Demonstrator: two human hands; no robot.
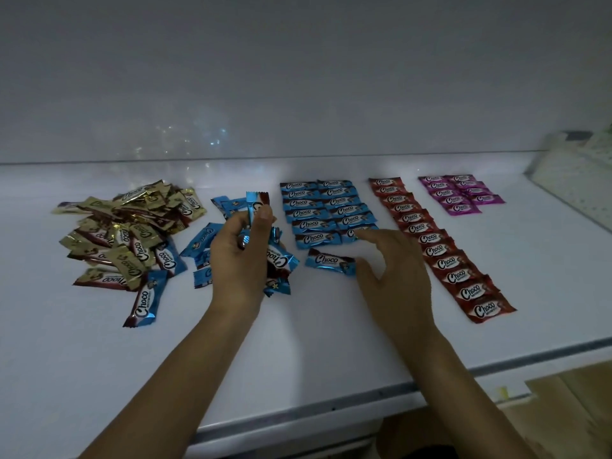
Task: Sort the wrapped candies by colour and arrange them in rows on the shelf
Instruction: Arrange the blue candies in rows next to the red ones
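On the white shelf (314,342) lie wrapped Choco candies sorted by colour. Two rows of blue candies (326,210) sit in the middle, a long red row (437,246) to their right, and a short purple group (458,193) farther right. A loose gold heap (122,230) lies at the left, with scattered blue candies (198,246) beside it. My left hand (241,256) grips a bunch of blue candies (256,205), one sticking up. My right hand (394,270) hovers with fingers spread, thumb touching a single blue candy (328,261) below the blue rows.
The shelf's back wall rises behind the candies. A perforated side panel (569,180) stands at the right end. The shelf's front edge (364,395) runs diagonally below my arms, with a wooden floor (569,399) beyond it at the lower right.
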